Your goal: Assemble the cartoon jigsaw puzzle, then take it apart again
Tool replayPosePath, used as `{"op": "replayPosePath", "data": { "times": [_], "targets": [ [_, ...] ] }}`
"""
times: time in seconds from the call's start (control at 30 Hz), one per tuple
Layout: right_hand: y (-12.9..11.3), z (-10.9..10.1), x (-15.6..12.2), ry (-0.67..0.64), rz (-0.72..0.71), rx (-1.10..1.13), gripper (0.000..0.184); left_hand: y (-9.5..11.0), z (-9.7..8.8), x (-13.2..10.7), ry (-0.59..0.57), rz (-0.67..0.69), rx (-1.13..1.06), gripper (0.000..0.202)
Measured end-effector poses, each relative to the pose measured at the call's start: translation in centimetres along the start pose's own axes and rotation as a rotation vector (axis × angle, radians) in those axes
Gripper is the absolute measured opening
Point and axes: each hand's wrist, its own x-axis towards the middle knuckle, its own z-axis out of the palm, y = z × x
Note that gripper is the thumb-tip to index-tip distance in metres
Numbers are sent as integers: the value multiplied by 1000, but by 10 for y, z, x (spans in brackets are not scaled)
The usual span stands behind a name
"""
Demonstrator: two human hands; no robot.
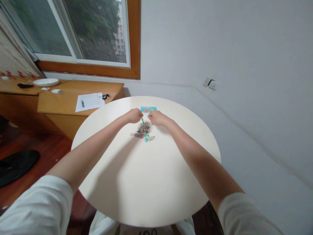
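Observation:
A small heap of jigsaw puzzle pieces [143, 129] lies on the round white table [146, 176], mostly grey backs with some green and pink faces. Just above the heap's far left side, my left hand [135, 116] is closed in a pinch, with a puzzle piece showing below its fingertips. My right hand [156, 117] is closed too, at the heap's far right side; a small light bit, seemingly a puzzle piece, shows at its fingertips. Behind both hands lies a flat turquoise picture card or packet [148, 109], partly covered by them.
To the left stands a wooden desk [58, 101] with a paper sheet [90, 101], keys [106, 96] and a white round dish [46, 82]. A wall with a socket [212, 85] rises behind the table. A black round base [19, 166] is on the floor.

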Motion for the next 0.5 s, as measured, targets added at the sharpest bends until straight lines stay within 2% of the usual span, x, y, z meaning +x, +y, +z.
{"op": "replayPosePath", "data": {
  "times": [0.3, 0.5],
  "targets": [
    [3, 7, 4, 55, -54, 80, 56, 0, -4, -6, 28, 13, -10, 55],
    [-2, 1, -8, 81, -24, 150, 65, 2, -1, -11, 8, 27, -47, 59]
  ]
}}
